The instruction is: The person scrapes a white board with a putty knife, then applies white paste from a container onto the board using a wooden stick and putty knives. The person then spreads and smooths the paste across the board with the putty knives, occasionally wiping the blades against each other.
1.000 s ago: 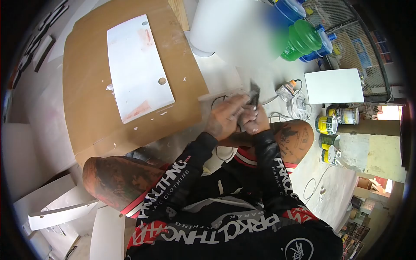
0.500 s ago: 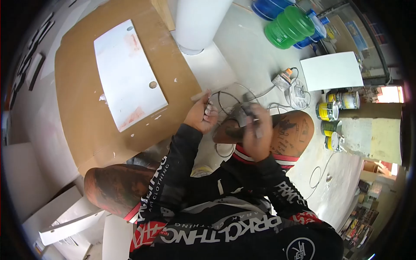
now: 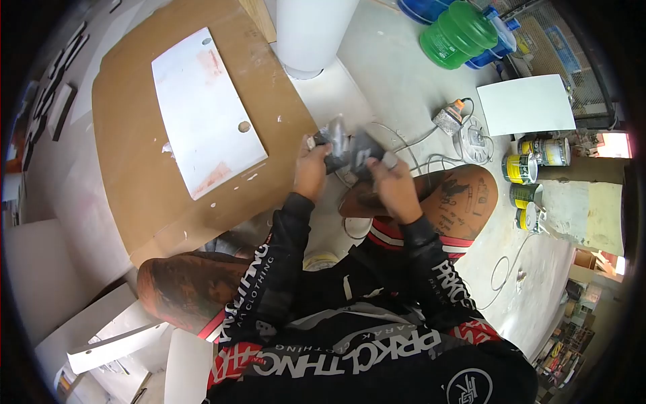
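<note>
Two dark blades are held close together above the space between the bent knees of a seated person dressed in a black, red and white printed top (image 3: pixel 350 350). In the left hand (image 3: pixel 311 170), a dark scraper-like blade (image 3: pixel 331 156) is gripped, the fingers curled about its near end; its far part is blurred to a grey smear. By the right hand (image 3: pixel 398 192), a second dark blade (image 3: pixel 364 149) is pinched, with the thumb laid against its face and the other fingers bent behind. Whether the two blades are touching cannot be told through the blur.

Just beyond the left hand, a brown board (image 3: pixel 131 135) is seen, on which a long white panel (image 3: pixel 205 118) is laid flat. The panel is pierced by two round holes along one side and marked by reddish smears near both ends; small white flecks are scattered on the board around it. Past the board's edge, a white cylinder (image 3: pixel 313 37) is stood on the floor.

On the right, an orange-and-grey power tool (image 3: pixel 449 118) is set down beside a round white device (image 3: pixel 473 143), with looped grey cable (image 3: pixel 418 140) strewn nearby. Behind them a white sheet (image 3: pixel 527 104) is propped or laid; its support cannot be made out. A green water jug (image 3: pixel 457 37) is flanked by blue jugs (image 3: pixel 494 42), and paint cans (image 3: pixel 520 168) with yellow-and-black labels are grouped beyond the right knee.
</note>
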`<act>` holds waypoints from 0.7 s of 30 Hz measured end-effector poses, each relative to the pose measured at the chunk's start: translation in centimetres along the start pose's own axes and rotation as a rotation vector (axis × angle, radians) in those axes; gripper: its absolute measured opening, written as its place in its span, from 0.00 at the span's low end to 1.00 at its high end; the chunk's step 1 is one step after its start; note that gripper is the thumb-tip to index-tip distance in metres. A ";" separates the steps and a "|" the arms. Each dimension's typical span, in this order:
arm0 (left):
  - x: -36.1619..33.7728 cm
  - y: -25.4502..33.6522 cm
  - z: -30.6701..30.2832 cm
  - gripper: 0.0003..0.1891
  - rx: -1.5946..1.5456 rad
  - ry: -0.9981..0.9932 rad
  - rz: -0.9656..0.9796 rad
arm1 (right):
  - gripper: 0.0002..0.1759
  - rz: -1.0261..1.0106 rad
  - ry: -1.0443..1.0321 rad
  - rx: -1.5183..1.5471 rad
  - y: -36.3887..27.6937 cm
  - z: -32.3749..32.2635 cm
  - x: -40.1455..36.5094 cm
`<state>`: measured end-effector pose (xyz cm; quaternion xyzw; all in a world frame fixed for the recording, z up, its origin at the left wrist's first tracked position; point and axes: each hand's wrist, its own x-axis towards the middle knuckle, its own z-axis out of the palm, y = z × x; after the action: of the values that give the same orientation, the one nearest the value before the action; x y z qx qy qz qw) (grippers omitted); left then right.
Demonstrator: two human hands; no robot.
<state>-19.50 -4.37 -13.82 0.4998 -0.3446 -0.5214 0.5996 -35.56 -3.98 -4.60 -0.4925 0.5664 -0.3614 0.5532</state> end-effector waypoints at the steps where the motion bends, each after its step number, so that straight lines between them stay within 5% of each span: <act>1: -0.4 -0.5 -0.2 0.15 0.370 -0.112 0.237 | 0.19 -0.001 -0.001 0.000 0.6 0.7 -0.1; 2: -0.6 -0.9 -0.4 0.14 0.740 -0.224 0.475 | 0.20 -0.018 -0.022 0.005 1.7 1.5 -0.1; 3: -0.3 -1.2 -0.4 0.14 0.740 -0.222 0.476 | 0.21 -0.036 -0.042 0.009 2.7 2.1 0.0; 5: 0.5 -0.7 0.0 0.16 -0.557 -0.327 -0.335 | 0.22 -0.164 -0.017 -0.084 3.7 2.7 0.3; 10: 0.4 0.1 2.5 0.12 -0.545 -0.218 -0.264 | 0.23 -0.372 0.188 -0.233 3.3 4.3 1.9; 19: 0.2 -2.1 1.5 0.10 -0.376 -0.036 -0.314 | 0.24 -0.347 0.211 -0.364 5.3 5.6 3.2; 21: 0.2 -1.8 1.4 0.12 -0.211 -0.142 -0.203 | 0.24 -0.328 0.191 -0.375 6.0 5.3 3.9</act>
<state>-21.23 -4.85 -15.17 0.4280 -0.2773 -0.6466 0.5673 -30.92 -5.51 -12.02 -0.6353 0.5859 -0.3798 0.3302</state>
